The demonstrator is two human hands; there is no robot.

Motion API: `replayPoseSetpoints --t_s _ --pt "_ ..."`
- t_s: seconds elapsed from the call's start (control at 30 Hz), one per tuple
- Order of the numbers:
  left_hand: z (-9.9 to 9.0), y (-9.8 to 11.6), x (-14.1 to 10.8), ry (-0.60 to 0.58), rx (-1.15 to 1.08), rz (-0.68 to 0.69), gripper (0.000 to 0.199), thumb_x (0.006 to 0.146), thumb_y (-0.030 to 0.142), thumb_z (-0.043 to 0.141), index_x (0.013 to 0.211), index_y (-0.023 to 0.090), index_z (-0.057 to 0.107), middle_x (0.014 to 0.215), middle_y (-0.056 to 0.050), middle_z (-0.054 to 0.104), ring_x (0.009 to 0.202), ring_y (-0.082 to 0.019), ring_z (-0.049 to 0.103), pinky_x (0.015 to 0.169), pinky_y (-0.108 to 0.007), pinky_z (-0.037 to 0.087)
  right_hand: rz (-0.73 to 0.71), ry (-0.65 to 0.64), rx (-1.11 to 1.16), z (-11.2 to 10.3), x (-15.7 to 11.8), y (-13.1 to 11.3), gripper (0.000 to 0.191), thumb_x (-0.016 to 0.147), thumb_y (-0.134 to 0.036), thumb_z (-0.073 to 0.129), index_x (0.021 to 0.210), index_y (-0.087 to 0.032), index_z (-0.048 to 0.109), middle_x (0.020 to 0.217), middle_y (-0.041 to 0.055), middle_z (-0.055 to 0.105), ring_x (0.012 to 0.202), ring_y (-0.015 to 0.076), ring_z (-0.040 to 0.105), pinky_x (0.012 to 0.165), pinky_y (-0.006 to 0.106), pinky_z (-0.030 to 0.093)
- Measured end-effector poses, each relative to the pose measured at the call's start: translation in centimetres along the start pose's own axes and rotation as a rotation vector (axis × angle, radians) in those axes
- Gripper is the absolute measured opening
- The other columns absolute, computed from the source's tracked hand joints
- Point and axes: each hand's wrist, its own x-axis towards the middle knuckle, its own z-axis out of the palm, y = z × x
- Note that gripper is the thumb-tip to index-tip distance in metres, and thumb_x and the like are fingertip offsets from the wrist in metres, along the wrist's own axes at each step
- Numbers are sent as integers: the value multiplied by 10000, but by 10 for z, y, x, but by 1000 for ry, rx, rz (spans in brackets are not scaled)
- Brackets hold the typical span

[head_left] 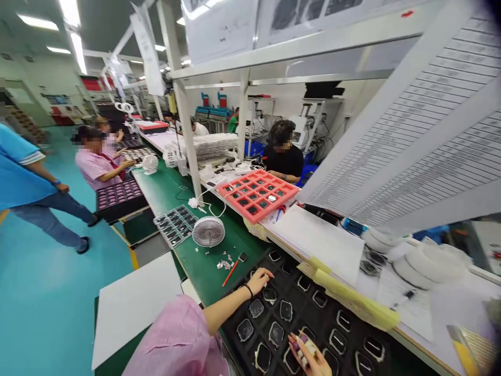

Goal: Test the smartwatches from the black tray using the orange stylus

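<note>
A black foam tray (279, 331) holds rows of square watch-like cases with dark faces, such as one case (286, 310) near its middle. Over the tray's upper left part is my left hand (260, 282), its fingers bent down at a slot; what they hold, if anything, is too small to name. Near the tray's lower edge, my right hand (307, 355) has its fingers wrapped round several small whitish and purple pieces (303, 347). Some cases lie just beside and under this hand.
On the green bench (250, 245) are a white fan (209, 231), an orange stick (230, 273), paper scraps and a clear tray (176, 224). A red tray (258, 194) sits on the raised shelf. Hanging sheets (415, 125) fill the upper right. People sit or walk beyond.
</note>
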Motion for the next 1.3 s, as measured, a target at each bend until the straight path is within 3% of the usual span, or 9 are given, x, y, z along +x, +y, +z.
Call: replayPoseSetpoints --t_s 0.1,0.23,0.47,0.63,0.77,0.9,1.03,1.17,1.3 --pt "-13 5 11 -4 116 108 104 892 189 529 919 152 622 1045 -57 606 1064 -219 532 979 -452 394 42 -1 79 6 6 -10 465 466 -342 900 843 -158 699 781 41 758 842 304 723 818 464 589" --pt "-27 11 29 -26 243 236 275 811 38 401 887 183 622 1031 -63 583 1055 -207 490 1023 -429 352 11 39 116 33 19 -32 510 466 -331 903 888 -137 693 789 61 766 838 313 729 816 466 589" --pt "-22 11 50 -129 423 391 370 682 -36 403 899 189 602 1030 -71 583 1106 -231 471 1036 -442 368 -10 18 109 79 67 -52 521 413 -336 921 838 -136 696 691 37 747 802 319 733 801 473 583" --pt "-28 10 54 -191 476 443 467 664 -58 405 1013 192 587 1185 -98 553 1300 -265 361 1128 -537 240 1 -46 97 93 92 -50 509 415 -357 919 822 -155 691 699 42 753 789 307 734 797 473 576" --pt "-30 24 49 -329 435 484 646 658 -12 509 1273 184 472 1428 -146 400 1403 -333 225 1132 -627 118 20 -94 92 96 98 -55 493 459 -351 908 853 -148 694 709 55 750 786 298 732 780 460 575" --pt "-22 51 46 -577 322 564 811 683 59 630 1422 204 328 1477 -142 374 1353 -273 371 1107 -440 335 28 -118 105 95 102 -63 459 464 -352 902 822 -147 700 717 60 740 779 280 722 703 397 585" --pt "-5 72 51 -758 246 606 611 711 223 753 1280 200 531 1310 -115 580 1191 -240 562 980 -331 472 9 -96 115 90 102 -67 432 433 -381 901 739 -167 682 660 34 708 713 254 703 575 317 567" --pt "14 77 56 -770 270 626 573 664 255 806 1189 163 595 1208 -124 644 1114 -241 608 969 -336 474 -11 -30 94 80 95 -66 413 536 -438 853 825 -191 691 695 22 696 655 203 671 499 261 531" --pt "32 70 55 -737 344 630 587 638 172 792 1189 171 590 1190 -116 654 1108 -255 604 981 -365 461 -57 66 28 65 89 -62 423 631 -490 779 952 -231 685 877 35 711 771 212 665 549 278 548"
